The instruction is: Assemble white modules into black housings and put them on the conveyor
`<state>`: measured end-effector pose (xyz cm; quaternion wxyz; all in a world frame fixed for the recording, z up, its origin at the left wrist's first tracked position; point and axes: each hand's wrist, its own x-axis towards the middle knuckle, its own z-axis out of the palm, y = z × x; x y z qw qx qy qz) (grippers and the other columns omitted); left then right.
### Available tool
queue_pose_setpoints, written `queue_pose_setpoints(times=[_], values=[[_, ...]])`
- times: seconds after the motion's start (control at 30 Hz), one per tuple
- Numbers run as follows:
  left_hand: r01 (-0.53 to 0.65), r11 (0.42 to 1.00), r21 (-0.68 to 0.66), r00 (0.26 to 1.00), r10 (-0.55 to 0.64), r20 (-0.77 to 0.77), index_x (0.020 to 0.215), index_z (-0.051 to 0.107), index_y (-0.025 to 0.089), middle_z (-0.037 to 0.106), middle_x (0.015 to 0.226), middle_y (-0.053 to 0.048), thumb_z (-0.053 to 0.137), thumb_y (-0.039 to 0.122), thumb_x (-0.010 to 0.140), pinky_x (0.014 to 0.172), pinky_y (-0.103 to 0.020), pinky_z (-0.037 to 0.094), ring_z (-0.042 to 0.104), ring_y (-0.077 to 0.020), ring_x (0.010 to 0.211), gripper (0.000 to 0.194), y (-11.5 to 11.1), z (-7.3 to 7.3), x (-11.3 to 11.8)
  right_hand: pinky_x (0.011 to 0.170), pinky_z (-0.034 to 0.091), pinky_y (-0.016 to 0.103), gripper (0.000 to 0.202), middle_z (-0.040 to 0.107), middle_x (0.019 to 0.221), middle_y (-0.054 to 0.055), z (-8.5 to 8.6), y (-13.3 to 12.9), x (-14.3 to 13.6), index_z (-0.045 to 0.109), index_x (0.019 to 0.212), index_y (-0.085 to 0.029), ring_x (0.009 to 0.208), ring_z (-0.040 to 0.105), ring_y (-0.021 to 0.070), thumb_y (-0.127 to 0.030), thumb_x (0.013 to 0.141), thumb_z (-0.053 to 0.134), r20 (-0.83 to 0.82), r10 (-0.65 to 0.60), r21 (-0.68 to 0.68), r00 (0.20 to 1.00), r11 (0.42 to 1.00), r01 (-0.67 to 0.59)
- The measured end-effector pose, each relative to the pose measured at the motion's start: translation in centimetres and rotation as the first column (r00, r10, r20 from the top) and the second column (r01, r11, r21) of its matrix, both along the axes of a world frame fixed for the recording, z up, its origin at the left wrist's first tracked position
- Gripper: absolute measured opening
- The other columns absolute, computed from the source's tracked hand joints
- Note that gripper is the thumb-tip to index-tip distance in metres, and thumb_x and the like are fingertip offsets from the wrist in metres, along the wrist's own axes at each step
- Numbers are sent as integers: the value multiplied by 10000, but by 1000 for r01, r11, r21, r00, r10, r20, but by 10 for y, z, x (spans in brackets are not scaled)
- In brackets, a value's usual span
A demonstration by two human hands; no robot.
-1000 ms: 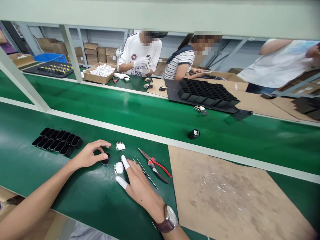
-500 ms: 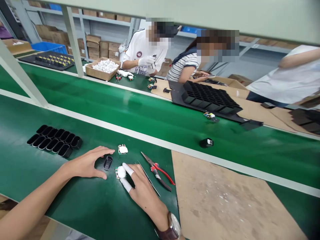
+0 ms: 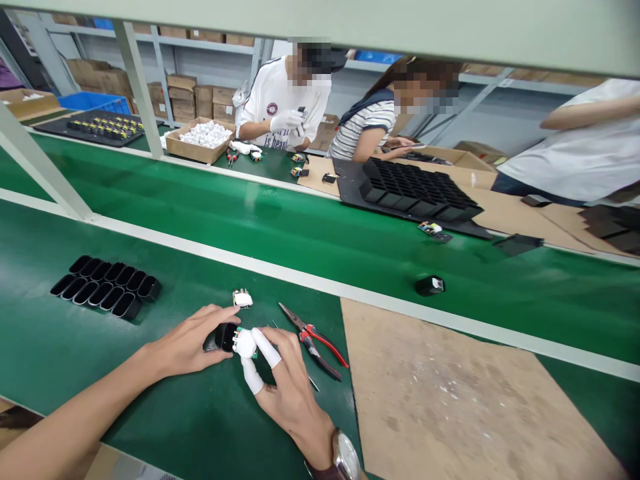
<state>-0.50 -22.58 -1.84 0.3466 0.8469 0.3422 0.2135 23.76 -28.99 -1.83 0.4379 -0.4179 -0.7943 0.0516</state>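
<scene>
Between thumb and fingers, my left hand (image 3: 203, 340) holds a small black plastic case (image 3: 227, 337), its open end turned toward my right hand. My right hand (image 3: 280, 373), with white cots on thumb and index finger, pinches a small circuit board (image 3: 245, 343) covered by a white pad. The board's edge is at the mouth of the case; how far in it reaches I cannot tell. Just beyond lies a second circuit board (image 3: 243, 299) with a white pad. Long-nose pliers (image 3: 315, 340) with red and black handles lie right of my right hand, near partly hidden thin tweezers (image 3: 314, 384).
Rows of black cases (image 3: 105, 287) stand at the left. A stained cardboard sheet (image 3: 450, 387) covers the right side. Beyond a white rail, a green belt (image 3: 280, 227) carries a black case (image 3: 430, 285) and a board (image 3: 434, 230). Several people are across the belt.
My left hand has closed on the black case and tipped it toward the board. My right hand has brought the board to its mouth. Items on the belt have shifted right.
</scene>
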Motion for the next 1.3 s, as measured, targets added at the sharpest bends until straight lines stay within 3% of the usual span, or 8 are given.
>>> queue_pose_setpoints(times=[0.17,0.37,0.67,1.0,1.3], values=[[-19,1000,6,1000,19,9,1682,139,392,628,1484,-79,706,273,1012,1095,-447,537,596,-274,1333,885,-4,-2,2,961,582,515,735,651,1246,185,-2,-1,-1,370,1599,-113,1144,588,307,-14,933,664,76,-10,42,997,999,7],[-35,999,28,999,36,-31,1697,8,399,641,1496,-63,722,253,1002,1178,-519,466,565,-293,1405,1007,-5,-2,3,927,603,499,705,663,1237,179,3,-1,0,355,1611,-112,1120,595,312,-48,963,625,125,-12,47,992,999,6],[-23,998,57,998,26,-56,1701,19,377,648,1488,-74,709,258,1013,1144,-497,488,577,-297,1378,981,-6,-5,3,923,606,492,728,666,1242,164,-1,-1,-1,305,1641,-153,1103,609,310,-89,988,620,139,-10,20,990,1000,7],[-1,995,99,999,4,-33,1698,24,368,650,1470,-103,701,318,1022,1117,-491,497,594,-307,1346,958,-3,-6,3,922,606,495,665,678,1228,156,0,0,-2,331,1618,-158,1087,621,301,-100,1007,585,155,-14,-6,988,1000,15],[-10,995,96,999,13,-30,1689,12,402,656,1458,-62,683,284,1029,1100,-471,488,592,-282,1291,949,-4,-3,6,945,596,495,587,677,1251,164,1,0,-1,401,1558,-117,1095,605,303,-96,1004,593,177,-9,-11,984,1000,12]])
